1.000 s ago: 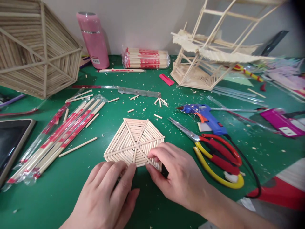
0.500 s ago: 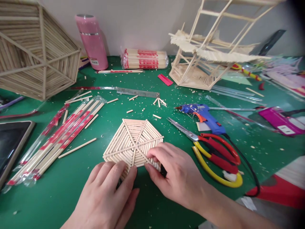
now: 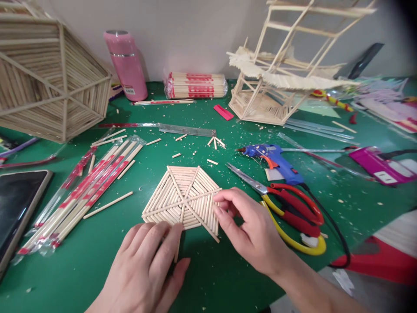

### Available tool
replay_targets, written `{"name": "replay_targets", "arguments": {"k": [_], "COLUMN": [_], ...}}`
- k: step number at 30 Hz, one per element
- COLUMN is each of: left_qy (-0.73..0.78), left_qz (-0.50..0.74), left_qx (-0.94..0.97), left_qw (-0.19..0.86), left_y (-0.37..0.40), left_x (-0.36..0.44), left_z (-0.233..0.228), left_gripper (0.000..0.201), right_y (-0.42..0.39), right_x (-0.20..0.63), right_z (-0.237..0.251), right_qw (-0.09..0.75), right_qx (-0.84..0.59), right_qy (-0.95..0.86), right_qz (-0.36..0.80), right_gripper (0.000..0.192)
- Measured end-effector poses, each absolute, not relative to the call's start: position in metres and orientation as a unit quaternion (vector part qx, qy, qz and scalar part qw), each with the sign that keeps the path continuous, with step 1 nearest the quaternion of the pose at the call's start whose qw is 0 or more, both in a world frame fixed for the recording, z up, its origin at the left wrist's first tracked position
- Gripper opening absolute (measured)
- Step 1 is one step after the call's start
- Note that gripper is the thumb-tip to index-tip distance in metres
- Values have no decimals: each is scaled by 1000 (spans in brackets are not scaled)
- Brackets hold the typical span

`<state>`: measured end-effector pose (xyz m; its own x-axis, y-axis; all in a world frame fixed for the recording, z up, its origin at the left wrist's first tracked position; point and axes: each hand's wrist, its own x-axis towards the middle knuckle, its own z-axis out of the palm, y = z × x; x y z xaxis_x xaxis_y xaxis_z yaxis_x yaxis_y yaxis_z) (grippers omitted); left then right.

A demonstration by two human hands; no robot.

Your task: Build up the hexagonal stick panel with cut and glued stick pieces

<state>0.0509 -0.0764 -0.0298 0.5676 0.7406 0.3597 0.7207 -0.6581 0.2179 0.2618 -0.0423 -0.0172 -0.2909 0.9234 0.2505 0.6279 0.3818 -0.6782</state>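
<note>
A left hand [image 3: 146,265] lies flat on the near edge of a hexagonal stick panel [image 3: 182,198] on the green mat [image 3: 81,256]; the right hand [image 3: 250,228], fingers loosely curled and holding nothing, touches its right edge, scissors [image 3: 286,208] just beside.

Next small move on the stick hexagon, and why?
Probably press the right hand down on the hexagon's right edge to seat the sticks. Its fingertips sit at that edge, and the left hand pins the near edge flat on the green mat.
</note>
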Motion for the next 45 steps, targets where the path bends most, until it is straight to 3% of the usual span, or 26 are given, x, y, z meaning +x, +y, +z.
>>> {"name": "replay_targets", "arguments": {"k": [8, 13, 22, 29, 33, 45], "left_qy": [507, 610, 646, 632, 577, 492], "left_qz": [245, 248, 277, 275, 264, 234], "left_qx": [826, 752, 704, 721, 772, 838], "left_qw": [-25, 27, 105, 71, 13, 15], "left_y": [-80, -72, -69, -70, -75, -83], "left_x": [46, 46, 53, 56, 65, 73], "left_z": [-26, -27, -27, -27, -23, -24], "left_gripper": [37, 37, 32, 34, 22, 20], "right_y": [-38, -34, -38, -39, -38, -37], "right_x": [272, 271, 269, 270, 270, 269], "right_z": [-27, -29, -30, -30, -29, -31], "right_qw": [333, 305, 287, 297, 301, 297], "right_qx": [-581, -572, -566, -567, -566, -574], "right_qy": [-726, -750, -762, -758, -758, -754], "right_qz": [156, 132, 127, 124, 120, 122], "right_gripper": [27, 35, 35, 31, 30, 29]}}
